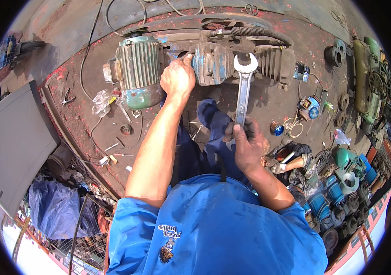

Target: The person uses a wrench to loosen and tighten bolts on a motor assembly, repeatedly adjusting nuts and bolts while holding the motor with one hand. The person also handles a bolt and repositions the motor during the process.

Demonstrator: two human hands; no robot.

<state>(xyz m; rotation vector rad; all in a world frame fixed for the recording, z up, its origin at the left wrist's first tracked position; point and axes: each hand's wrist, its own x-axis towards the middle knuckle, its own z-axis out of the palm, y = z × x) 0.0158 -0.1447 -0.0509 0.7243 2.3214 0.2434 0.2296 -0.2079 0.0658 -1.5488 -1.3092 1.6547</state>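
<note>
A green finned electric motor (pixel 138 68) and a worn blue-grey compressor pump (pixel 210 64) stand side by side on the ground before me. My left hand (pixel 178 77) rests at the gap between them, its fingers curled against the pump's left side. Whatever those fingers pinch there is hidden. In my right hand (pixel 249 144) is a large silver open-end wrench (pixel 244 96), gripped by its lower end. The wrench's jaw points away from me and overlaps the area between the pump body and the finned cylinder (pixel 273 64); whether it touches them I cannot tell.
Beyond the pump lie a large wheel (pixel 236 19) and a ribbed hose (pixel 259 32). A plastic bag (pixel 101 103) and another wrench (pixel 124 109) are left of the motor. Blue motor parts (pixel 310 107) and a heap of old motors (pixel 335 190) sit at right, a grey panel (pixel 16 142) at left.
</note>
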